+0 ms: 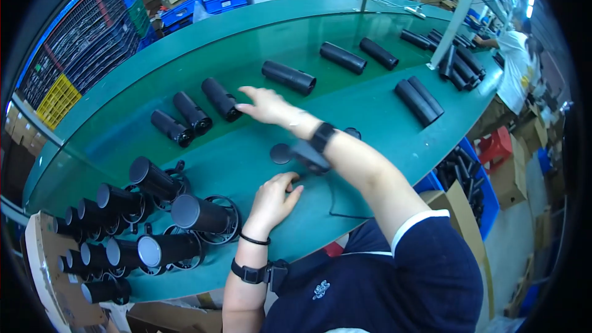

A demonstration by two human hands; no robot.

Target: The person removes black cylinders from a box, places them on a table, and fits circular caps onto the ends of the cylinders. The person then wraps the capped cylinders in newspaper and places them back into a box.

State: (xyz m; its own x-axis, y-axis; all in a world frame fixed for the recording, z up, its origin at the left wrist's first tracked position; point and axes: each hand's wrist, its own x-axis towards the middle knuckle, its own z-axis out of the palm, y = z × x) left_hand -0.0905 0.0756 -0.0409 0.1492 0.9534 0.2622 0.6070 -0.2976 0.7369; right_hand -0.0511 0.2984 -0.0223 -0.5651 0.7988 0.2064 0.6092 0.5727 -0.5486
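My right hand (269,107) reaches over the green bench with thumb and fingers apart, holding nothing. Its fingertips are beside a black cylindrical tube (219,98); whether they touch it I cannot tell. Two similar tubes, one (191,113) and another (171,128), lie to its left. My left hand (272,200) rests low over the bench, thumb apart from the bent fingers, with nothing visible in it. Just beyond it lies a flat black disc (280,153). A small round black part (353,132) shows partly behind my right forearm.
Several black cylinders with ring-shaped bases (203,214) stand at the left by a cardboard box (52,271). More tubes (288,78) lie along the darker green strip, with a pair (419,100) at right. A blue bin (487,203) and a co-worker (515,68) are at right.
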